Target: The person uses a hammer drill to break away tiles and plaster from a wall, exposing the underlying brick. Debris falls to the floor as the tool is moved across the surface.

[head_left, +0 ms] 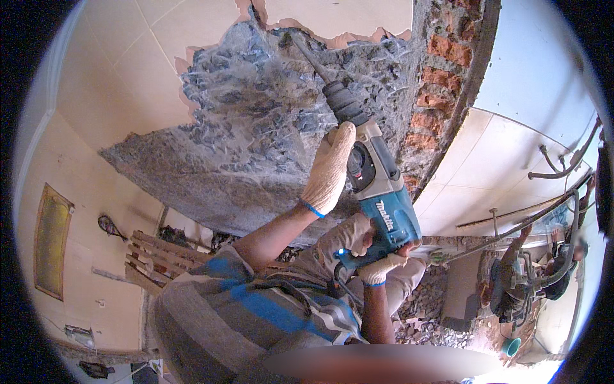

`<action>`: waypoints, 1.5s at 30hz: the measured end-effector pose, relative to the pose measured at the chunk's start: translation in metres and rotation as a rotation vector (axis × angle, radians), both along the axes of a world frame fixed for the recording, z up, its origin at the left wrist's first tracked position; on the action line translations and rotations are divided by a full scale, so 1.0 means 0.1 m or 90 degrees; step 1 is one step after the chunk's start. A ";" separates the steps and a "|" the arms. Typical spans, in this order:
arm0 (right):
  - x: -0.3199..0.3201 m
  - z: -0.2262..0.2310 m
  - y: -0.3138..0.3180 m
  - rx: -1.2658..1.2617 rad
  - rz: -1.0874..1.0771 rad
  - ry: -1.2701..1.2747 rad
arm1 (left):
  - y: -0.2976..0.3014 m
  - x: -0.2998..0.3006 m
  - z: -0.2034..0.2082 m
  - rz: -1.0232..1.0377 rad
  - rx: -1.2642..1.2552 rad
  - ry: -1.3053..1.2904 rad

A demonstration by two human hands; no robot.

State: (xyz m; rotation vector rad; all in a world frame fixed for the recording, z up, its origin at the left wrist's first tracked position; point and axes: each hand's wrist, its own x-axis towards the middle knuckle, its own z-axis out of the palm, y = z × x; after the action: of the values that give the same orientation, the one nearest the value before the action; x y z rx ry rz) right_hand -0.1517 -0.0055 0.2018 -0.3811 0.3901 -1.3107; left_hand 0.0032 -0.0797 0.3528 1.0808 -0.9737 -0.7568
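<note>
Closed grips were formed by the gloved left hand (330,163) and right hand (382,267). Broken wall (256,96) was spread beyond, edged by red bricks (440,82); before it a teal drill (388,208) was held, front clasped by the left, rear by the right, its bit (311,60) pointed at the ragged upper part.

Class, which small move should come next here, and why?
Probably press the chisel bit into the rough grey patch, near the broken tile edge: its tip appears there, and the left hand and right hand support the power tool.

Glare lower right — edges fisheye-bent
</note>
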 end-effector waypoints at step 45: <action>0.25 -0.63 -0.84 -0.010 0.272 -0.223 | -0.31 0.29 -0.11 0.174 -0.031 -0.368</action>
State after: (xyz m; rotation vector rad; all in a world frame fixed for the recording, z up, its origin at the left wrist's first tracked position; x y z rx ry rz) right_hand -0.1264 -0.0896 0.1391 -0.2241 -0.0004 -0.9361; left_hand 0.0322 -0.1111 0.3415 1.3912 -1.2821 -0.1901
